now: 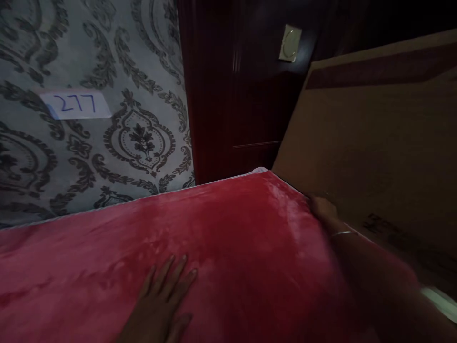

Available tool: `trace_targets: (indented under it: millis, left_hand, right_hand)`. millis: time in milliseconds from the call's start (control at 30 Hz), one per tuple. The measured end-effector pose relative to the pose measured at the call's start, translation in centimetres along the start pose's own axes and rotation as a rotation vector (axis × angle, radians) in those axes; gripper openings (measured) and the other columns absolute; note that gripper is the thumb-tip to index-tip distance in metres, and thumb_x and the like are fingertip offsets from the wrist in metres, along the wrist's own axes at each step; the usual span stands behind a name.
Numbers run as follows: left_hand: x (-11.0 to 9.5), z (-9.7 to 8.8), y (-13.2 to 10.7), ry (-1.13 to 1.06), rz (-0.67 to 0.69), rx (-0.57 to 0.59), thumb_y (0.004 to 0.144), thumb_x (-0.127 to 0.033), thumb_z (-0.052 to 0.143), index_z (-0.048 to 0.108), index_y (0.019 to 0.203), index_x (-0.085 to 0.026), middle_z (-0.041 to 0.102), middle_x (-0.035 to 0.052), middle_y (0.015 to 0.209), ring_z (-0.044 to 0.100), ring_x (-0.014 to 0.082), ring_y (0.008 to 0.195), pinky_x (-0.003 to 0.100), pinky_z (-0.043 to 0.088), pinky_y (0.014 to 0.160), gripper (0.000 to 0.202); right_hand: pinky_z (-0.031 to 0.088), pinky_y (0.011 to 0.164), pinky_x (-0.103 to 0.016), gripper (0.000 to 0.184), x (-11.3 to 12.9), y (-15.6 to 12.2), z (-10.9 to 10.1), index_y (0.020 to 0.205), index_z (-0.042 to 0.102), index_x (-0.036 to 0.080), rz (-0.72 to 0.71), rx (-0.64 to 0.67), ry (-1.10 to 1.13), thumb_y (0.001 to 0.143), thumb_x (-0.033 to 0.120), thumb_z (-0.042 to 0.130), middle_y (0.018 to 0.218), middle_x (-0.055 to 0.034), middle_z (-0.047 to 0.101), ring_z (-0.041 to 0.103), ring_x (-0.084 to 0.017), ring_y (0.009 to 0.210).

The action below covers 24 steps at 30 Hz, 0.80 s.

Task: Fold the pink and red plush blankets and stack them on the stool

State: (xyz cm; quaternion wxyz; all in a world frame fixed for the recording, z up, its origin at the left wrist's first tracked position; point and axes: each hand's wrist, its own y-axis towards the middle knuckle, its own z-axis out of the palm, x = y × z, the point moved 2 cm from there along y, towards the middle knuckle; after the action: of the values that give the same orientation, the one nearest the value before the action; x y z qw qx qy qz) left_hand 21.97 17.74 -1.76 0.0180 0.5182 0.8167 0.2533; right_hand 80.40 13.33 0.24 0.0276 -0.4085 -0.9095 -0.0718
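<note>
A plush red blanket [221,238] covers a flat surface across the lower half of the view. My left hand [162,300] lies flat on it near the bottom, fingers stretched out and slightly apart, holding nothing. My right hand [323,209] reaches to the blanket's right edge, where the fabric meets a large brown cardboard panel [378,143]. Its fingers curl over that edge and are hidden from me. A thin bangle [342,233] sits on the right wrist.
A grey wall with dark damask pattern [135,138] stands behind the blanket, bearing a white label with "277" [74,105]. A dark wooden door [250,95] with a pale square fitting [291,43] is at the back. The cardboard panel leans along the right side.
</note>
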Motion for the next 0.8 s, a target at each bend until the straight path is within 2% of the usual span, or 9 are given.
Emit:
trace_targets:
  millis: [133, 233, 467, 533, 633, 733, 800]
  left_hand:
    - [0.3, -0.5, 0.5, -0.123, 0.001, 0.039, 0.096, -0.040, 0.054, 0.038, 0.156, -0.040, 0.050, -0.0013, 0.156, 0.045, 0.0262, 0.145, 0.050, 0.028, 0.124, 0.062]
    - [0.5, -0.3, 0.5, -0.189, 0.050, 0.038, 0.097, -0.038, 0.054, 0.047, 0.151, -0.039, 0.052, -0.0003, 0.154, 0.049, 0.0242, 0.142, 0.048, 0.027, 0.125, 0.054]
    - [0.9, 0.8, 0.8, -0.193, 0.056, 0.061, 0.098, -0.038, 0.049, 0.056, 0.146, -0.034, 0.054, 0.0033, 0.153, 0.050, 0.0294, 0.140, 0.057, 0.030, 0.122, 0.049]
    - [1.0, 0.9, 1.0, -0.200, 0.049, 0.087, 0.098, -0.037, 0.047, 0.057, 0.145, -0.033, 0.055, 0.0037, 0.152, 0.049, 0.0302, 0.142, 0.058, 0.033, 0.119, 0.048]
    - [1.3, 0.7, 1.2, -0.221, 0.037, 0.093, 0.099, -0.036, 0.045, 0.057, 0.145, -0.033, 0.057, 0.0049, 0.150, 0.049, 0.0295, 0.142, 0.057, 0.035, 0.119, 0.048]
    - [1.3, 0.4, 1.1, -0.271, 0.071, 0.057, 0.099, -0.036, 0.046, 0.057, 0.145, -0.034, 0.056, 0.0041, 0.151, 0.049, 0.0276, 0.142, 0.054, 0.034, 0.120, 0.047]
    - [1.1, 0.2, 0.9, -0.298, 0.113, 0.041, 0.099, -0.036, 0.047, 0.057, 0.144, -0.035, 0.054, 0.0035, 0.153, 0.048, 0.0269, 0.142, 0.053, 0.035, 0.120, 0.046]
  right_hand:
    - [0.054, 0.085, -0.037, 0.043, 0.3, -1.8, -1.0, 0.134, 0.065, 0.017, 0.092, 0.035, 0.017, 0.101, 0.035, 0.042, 0.120, -0.0206, 0.073, 0.071, -0.029, 0.110]
    - [0.054, 0.087, -0.036, 0.051, -0.2, -3.4, -1.8, 0.131, 0.067, 0.014, 0.132, 0.047, 0.044, 0.104, 0.044, 0.036, 0.123, -0.0213, 0.071, 0.070, -0.030, 0.113]
    - [0.054, 0.088, -0.039, 0.061, -7.0, -9.8, -3.6, 0.114, 0.076, 0.009, 0.277, 0.092, 0.070, 0.100, 0.056, 0.039, 0.119, -0.0236, 0.073, 0.070, -0.034, 0.112]
    - [0.053, 0.090, -0.040, 0.058, -8.2, -11.7, -3.7, 0.113, 0.077, 0.008, 0.316, 0.061, 0.076, 0.099, 0.054, 0.043, 0.119, -0.0248, 0.072, 0.069, -0.035, 0.113]
    - [0.052, 0.093, -0.040, 0.049, -8.9, -13.9, -3.7, 0.119, 0.074, 0.007, 0.376, -0.011, 0.075, 0.100, 0.040, 0.042, 0.121, -0.0272, 0.071, 0.068, -0.035, 0.116]
    - [0.053, 0.090, -0.040, 0.048, -9.0, -14.9, -3.8, 0.125, 0.071, 0.006, 0.446, -0.049, 0.076, 0.101, 0.030, 0.037, 0.119, -0.0291, 0.070, 0.069, -0.035, 0.113]
    - [0.052, 0.090, -0.040, 0.045, -8.9, -15.0, -4.1, 0.123, 0.072, 0.005, 0.459, -0.056, 0.072, 0.100, 0.028, 0.040, 0.116, -0.0290, 0.071, 0.068, -0.035, 0.112]
